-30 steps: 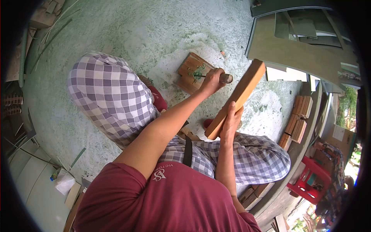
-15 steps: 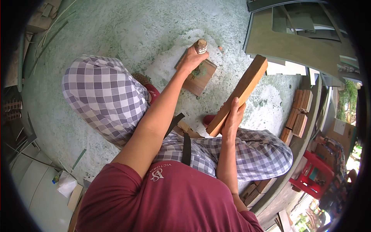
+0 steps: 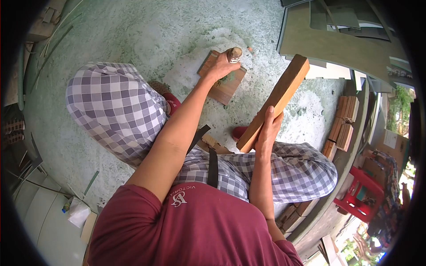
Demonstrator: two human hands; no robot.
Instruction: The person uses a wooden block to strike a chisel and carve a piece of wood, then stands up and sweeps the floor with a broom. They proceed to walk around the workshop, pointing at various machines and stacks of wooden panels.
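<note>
My right hand [image 3: 220, 67] is closed round a short cylindrical object [image 3: 234, 54] with a pale band, held above a flat wooden board [image 3: 225, 90] on the floor. Bits of green material lie on the board beside my fingers. My left hand [image 3: 268, 131] grips a long squared wooden block [image 3: 279, 99] near its lower end. The block slants up and to the right, clear of the board, with my thumb along its face.
Stacked wooden pieces [image 3: 344, 122] line the right side by a ledge. A red plastic stool [image 3: 360, 195] is beyond them. Large panels [image 3: 337, 44] stand at the upper right. A plastic bag [image 3: 78, 213] lies at the lower left. My checkered knees flank the work.
The wooden block in my left hand has moved slightly up in the view. My right hand and the cylindrical object have shifted slightly, and the board appears a little further up and left.
</note>
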